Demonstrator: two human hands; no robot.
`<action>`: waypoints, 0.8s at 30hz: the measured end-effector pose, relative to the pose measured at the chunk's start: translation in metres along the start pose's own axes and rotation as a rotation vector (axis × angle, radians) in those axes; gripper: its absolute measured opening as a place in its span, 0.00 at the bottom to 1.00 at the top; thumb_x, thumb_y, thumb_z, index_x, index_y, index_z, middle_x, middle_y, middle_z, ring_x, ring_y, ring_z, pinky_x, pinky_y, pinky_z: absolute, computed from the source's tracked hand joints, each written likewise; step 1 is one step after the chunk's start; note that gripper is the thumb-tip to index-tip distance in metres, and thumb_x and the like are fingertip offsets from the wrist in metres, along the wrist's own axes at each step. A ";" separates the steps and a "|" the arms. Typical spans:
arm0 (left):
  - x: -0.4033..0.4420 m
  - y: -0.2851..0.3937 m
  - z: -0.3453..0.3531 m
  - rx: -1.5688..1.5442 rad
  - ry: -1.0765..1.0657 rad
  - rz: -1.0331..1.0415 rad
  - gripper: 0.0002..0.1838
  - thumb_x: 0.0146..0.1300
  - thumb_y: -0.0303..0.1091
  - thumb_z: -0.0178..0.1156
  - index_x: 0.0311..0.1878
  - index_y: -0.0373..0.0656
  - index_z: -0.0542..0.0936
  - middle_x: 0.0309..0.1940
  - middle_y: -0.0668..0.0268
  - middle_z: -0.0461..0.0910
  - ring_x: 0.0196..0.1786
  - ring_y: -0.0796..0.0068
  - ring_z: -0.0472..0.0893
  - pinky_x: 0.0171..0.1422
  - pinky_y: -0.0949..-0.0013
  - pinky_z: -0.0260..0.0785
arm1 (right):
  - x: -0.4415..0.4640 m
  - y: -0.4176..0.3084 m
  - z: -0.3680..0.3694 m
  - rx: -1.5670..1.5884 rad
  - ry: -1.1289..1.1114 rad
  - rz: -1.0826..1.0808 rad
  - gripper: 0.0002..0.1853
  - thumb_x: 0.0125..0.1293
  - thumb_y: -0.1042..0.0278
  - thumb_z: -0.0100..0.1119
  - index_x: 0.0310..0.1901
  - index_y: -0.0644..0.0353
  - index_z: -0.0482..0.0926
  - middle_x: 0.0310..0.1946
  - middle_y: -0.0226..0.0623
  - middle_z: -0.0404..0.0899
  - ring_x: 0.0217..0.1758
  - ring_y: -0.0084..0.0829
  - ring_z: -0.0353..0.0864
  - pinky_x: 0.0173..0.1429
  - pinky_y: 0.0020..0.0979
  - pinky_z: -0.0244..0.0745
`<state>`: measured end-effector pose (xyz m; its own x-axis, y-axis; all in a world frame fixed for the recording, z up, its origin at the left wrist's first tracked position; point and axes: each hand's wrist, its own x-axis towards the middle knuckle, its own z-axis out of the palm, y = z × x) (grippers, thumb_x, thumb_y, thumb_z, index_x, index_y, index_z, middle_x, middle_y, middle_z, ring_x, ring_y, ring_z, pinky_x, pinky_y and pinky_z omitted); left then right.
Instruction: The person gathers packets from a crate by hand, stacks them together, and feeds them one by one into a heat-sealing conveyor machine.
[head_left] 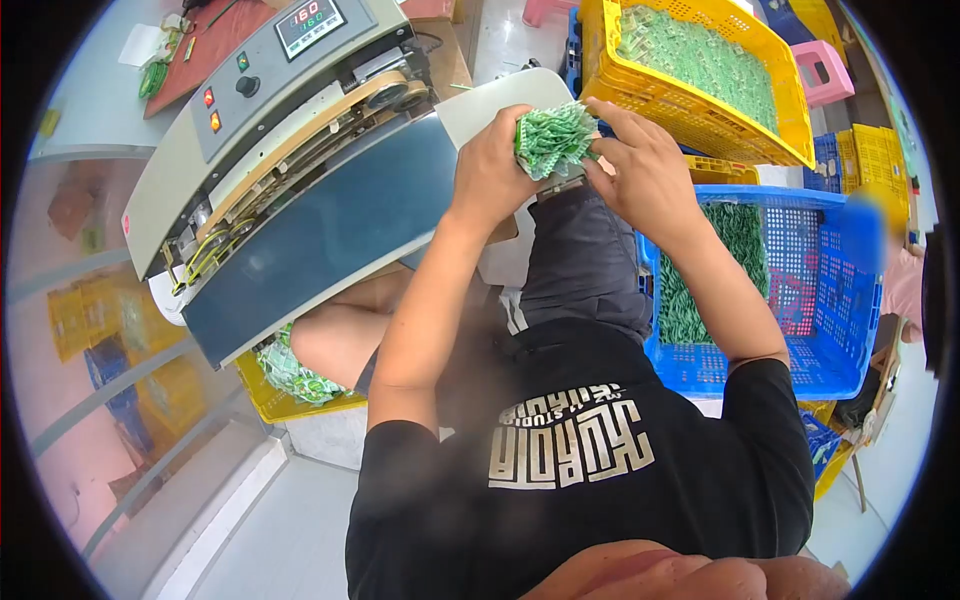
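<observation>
My left hand [489,167] is closed around a thick bundle of small green-and-white packets [555,140], whose frilled edges face up. At the bundle's right edge is my right hand [648,175], its thumb and fingers apart and the fingertips near or touching the packets; exact contact is hard to make out. Both hands are above the pale end plate [505,100] of a band sealing machine [270,110]. The machine's dark blue conveyor belt [330,235] runs down to the left of my forearms.
A yellow crate [690,117] full of green packets stands at the upper right. Below it, a blue crate [840,345] holds more of them on its left side. Another yellow container [262,393] with packets sits under the machine. A pink stool [822,72] is at the far right.
</observation>
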<state>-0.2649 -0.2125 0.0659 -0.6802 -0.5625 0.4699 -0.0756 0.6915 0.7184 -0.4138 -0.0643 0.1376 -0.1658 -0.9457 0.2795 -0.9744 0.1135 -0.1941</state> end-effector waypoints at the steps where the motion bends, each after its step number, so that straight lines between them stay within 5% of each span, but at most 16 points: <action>1: -0.001 -0.001 0.000 0.003 0.006 0.011 0.33 0.50 0.35 0.80 0.59 0.43 0.75 0.42 0.55 0.87 0.46 0.48 0.87 0.49 0.52 0.80 | -0.001 0.000 0.002 0.005 -0.005 0.000 0.11 0.62 0.66 0.70 0.43 0.61 0.86 0.70 0.39 0.76 0.68 0.45 0.78 0.72 0.44 0.72; 7: -0.002 -0.002 0.001 0.009 -0.028 -0.037 0.38 0.43 0.30 0.82 0.60 0.46 0.74 0.48 0.58 0.86 0.50 0.50 0.87 0.52 0.56 0.81 | 0.004 0.000 0.004 0.012 -0.021 0.058 0.11 0.61 0.66 0.71 0.44 0.61 0.87 0.70 0.38 0.77 0.68 0.45 0.79 0.71 0.44 0.73; 9: -0.002 -0.003 0.001 0.012 -0.034 -0.053 0.38 0.43 0.30 0.82 0.60 0.46 0.74 0.48 0.58 0.86 0.50 0.50 0.87 0.52 0.56 0.81 | 0.006 -0.001 0.002 -0.004 -0.016 0.009 0.13 0.60 0.67 0.69 0.45 0.64 0.86 0.67 0.45 0.78 0.66 0.46 0.79 0.69 0.45 0.74; 24: -0.002 -0.004 0.002 0.014 -0.025 -0.062 0.39 0.43 0.30 0.82 0.60 0.47 0.74 0.48 0.59 0.86 0.50 0.49 0.87 0.52 0.55 0.81 | 0.009 0.002 0.000 0.008 0.064 -0.093 0.09 0.59 0.68 0.69 0.40 0.60 0.86 0.65 0.40 0.79 0.65 0.45 0.79 0.69 0.44 0.74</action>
<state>-0.2644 -0.2128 0.0612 -0.6921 -0.5927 0.4119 -0.1283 0.6626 0.7379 -0.4168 -0.0727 0.1394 -0.0843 -0.9308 0.3557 -0.9848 0.0234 -0.1722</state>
